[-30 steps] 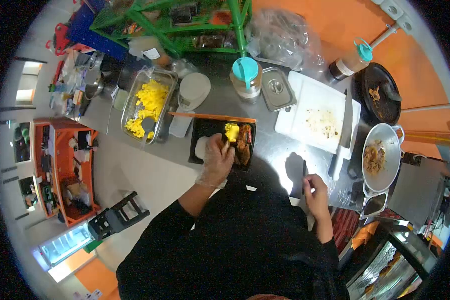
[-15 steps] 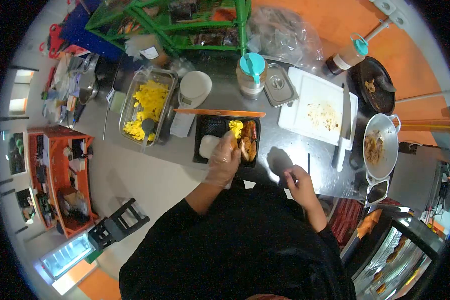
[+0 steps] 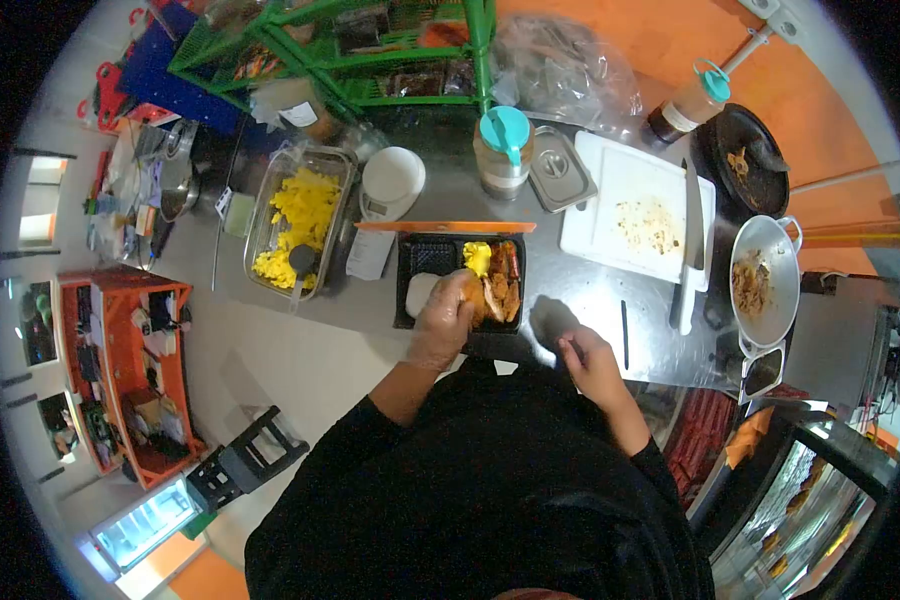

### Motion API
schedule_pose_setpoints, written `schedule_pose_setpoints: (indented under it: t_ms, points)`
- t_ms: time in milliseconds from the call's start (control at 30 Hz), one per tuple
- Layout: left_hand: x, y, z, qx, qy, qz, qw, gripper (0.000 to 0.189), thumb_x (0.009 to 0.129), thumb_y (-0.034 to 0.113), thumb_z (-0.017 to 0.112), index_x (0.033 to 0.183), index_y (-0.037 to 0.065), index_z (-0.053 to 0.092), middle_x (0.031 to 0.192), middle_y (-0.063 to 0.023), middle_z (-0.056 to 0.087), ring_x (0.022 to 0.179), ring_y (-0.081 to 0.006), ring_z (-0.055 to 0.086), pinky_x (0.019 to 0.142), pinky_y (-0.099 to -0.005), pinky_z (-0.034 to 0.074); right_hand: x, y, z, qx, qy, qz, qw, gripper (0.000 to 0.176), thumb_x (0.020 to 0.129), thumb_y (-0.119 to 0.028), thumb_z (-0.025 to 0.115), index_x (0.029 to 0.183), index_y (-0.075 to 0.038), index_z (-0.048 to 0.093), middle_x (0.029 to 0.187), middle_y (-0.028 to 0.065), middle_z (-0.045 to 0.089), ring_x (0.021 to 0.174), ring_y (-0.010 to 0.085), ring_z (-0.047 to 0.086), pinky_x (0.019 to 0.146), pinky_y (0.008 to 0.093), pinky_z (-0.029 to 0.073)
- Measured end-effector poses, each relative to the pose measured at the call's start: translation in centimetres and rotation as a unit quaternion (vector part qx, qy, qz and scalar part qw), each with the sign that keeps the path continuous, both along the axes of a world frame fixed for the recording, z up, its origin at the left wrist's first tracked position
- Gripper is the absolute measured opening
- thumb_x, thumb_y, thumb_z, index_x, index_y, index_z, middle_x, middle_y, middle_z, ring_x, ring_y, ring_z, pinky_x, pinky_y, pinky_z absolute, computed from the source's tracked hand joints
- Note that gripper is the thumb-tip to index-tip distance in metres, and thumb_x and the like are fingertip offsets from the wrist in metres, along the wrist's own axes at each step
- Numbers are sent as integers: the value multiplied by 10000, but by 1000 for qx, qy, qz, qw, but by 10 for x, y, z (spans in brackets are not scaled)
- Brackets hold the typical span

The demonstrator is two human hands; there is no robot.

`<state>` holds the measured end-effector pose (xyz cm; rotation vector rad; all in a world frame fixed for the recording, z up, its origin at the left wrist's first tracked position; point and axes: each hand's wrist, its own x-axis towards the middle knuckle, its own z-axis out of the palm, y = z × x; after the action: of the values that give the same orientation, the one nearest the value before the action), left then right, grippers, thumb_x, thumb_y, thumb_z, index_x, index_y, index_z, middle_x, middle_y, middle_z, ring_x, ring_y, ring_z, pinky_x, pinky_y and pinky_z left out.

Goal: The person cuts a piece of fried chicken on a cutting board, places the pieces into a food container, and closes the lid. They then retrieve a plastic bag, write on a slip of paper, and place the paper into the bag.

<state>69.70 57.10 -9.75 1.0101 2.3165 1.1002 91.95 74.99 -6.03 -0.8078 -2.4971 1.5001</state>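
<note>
My left hand (image 3: 442, 322), in a clear plastic glove, reaches into a black compartment meal box (image 3: 403, 285). Its fingers are closed against the brown food pieces; what they grip, if anything, is hidden. A white mound (image 3: 422, 291), perhaps rice, lies left of the fingers. Yellow scrambled egg (image 3: 477, 258) sits at the top of the right compartment, beside browned meat pieces (image 3: 504, 285). The box's orange-edged lid (image 3: 450, 228) stands up behind it. My bare right hand (image 3: 592, 362) hovers at the counter's front edge, fingers curled, with nothing visible in them.
On the steel counter (image 3: 580, 260) stand a glass tray (image 3: 259, 228) of egg with a spoon (image 3: 301, 262), a kitchen scale (image 3: 393, 180), and a teal-lidded jug (image 3: 505, 150). To the right are a cutting board (image 3: 590, 220), a large knife (image 3: 691, 240) and a white pan (image 3: 767, 285).
The view has shifted slightly. My left hand stays in the box with its fingers slightly lower on the brown food. My right hand has barely moved.
</note>
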Motion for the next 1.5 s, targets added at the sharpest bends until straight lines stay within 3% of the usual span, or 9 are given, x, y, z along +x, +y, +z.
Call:
schedule_pose_setpoints:
  t_ms: [133,333,533,833,1033,1133,1233,1333,1500]
  points:
    - [10,5,15,27,41,53,997,545,820,53,697,1316,6,474,1193,-228,538,1113,-399,555,954,-457,473,-1,-1,1,1,-12,4,1000,128,927,-90,627,960,31,602,928,213,645,883,383,636,791,405,510]
    - [5,8,11,92,-5,87,992,450,824,33,688,1236,0,511,1104,-205,542,1003,-381,569,889,-453,493,-1,-3,-3,11,-4,12,1000,122,928,-88,622,959,30,605,924,208,644,879,378,635,791,403,508]
    - [4,0,1,35,131,-9,991,328,835,47,671,1142,14,560,1052,-202,564,968,-406,582,843,-459,502,-2,-5,2,-12,-18,4,1000,113,926,-75,616,964,31,603,918,210,644,872,375,636,782,401,507]
    - [3,4,12,3,130,-19,991,389,841,61,664,1200,35,519,1007,-197,548,942,-407,585,835,-456,502,-1,-6,-1,-8,-23,3,1000,112,923,-72,620,958,34,606,909,213,644,859,378,636,762,409,507]
    - [2,3,13,-15,114,-36,993,455,818,74,701,1219,0,499,1031,-200,541,987,-398,573,875,-445,494,-3,-6,-8,14,9,5,1000,113,917,-76,630,948,31,610,901,217,643,853,384,638,759,415,509]
    - [7,5,24,-55,111,-24,992,565,786,74,735,1282,-18,479,1135,-217,543,1041,-395,571,923,-435,495,-4,-4,-7,29,12,16,999,106,914,-73,631,947,26,611,901,216,643,853,390,638,760,418,510]
    - [1,9,35,11,162,-79,984,724,720,51,785,1357,-4,445,1277,-227,515,1135,-394,548,990,-428,477,-3,-4,-10,26,8,14,1000,99,915,-70,628,946,23,613,902,214,643,862,392,640,763,420,511]
    - [-14,8,31,-100,86,-151,980,839,649,8,818,1392,35,429,1377,-210,473,1219,-391,508,1042,-429,448,-3,-4,-8,14,7,6,1000,101,916,-73,628,948,22,614,904,212,644,865,391,641,763,419,512]
    - [-31,14,32,-157,30,-206,965,858,633,-14,823,1394,88,439,1392,-164,475,1263,-389,479,1078,-440,419,-1,-5,-10,17,5,2,1000,106,919,-80,626,949,21,613,903,211,646,854,387,643,753,411,513]
